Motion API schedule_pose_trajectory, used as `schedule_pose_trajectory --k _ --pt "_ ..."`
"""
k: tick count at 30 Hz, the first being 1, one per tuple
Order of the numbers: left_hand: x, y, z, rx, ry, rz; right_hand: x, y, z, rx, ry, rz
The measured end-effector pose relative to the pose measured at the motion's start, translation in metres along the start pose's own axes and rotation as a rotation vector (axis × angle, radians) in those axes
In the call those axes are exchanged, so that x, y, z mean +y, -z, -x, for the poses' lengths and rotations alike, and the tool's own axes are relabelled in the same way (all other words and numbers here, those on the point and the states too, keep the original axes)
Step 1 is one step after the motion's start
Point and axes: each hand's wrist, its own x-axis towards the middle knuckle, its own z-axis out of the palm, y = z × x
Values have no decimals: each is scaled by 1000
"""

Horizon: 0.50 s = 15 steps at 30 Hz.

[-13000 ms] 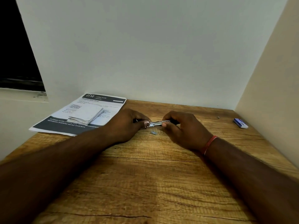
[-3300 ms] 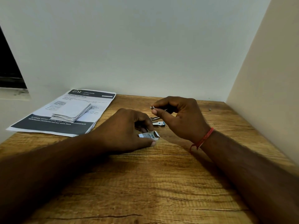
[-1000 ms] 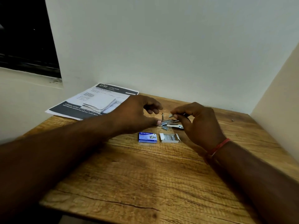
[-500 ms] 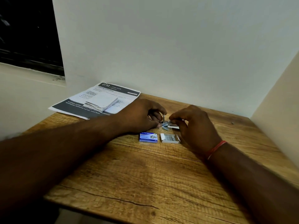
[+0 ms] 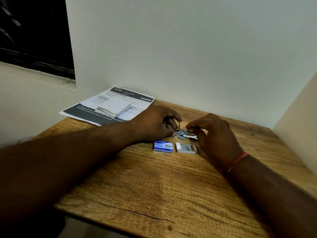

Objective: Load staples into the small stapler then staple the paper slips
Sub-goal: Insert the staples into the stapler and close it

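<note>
The small stapler [image 5: 186, 134] lies opened on the wooden table [image 5: 154, 186], its metal top swung up. My left hand [image 5: 154, 124] grips its left end with curled fingers. My right hand [image 5: 216, 140] pinches something small over the stapler's open channel; it looks like a strip of staples, but blur hides it. In front of the hands lie the blue staple box sleeve [image 5: 163, 147] and the white inner tray [image 5: 186, 148] with staples in it. A stack of paper slips [image 5: 115, 109] rests on a printed sheet [image 5: 109, 105] at the back left.
White walls close the table at the back and on the right. The table's left and near edges drop off. A dark window opening is at the upper left.
My right hand has drawn in over the open stapler, and my left hand has closed more tightly round the stapler's end. The camera has shifted slightly.
</note>
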Motion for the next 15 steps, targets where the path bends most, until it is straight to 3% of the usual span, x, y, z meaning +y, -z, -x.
schedule_pose_trajectory --k 15 --pt "-4 1 -2 19 -28 -23 6 1 -7 -118 55 49"
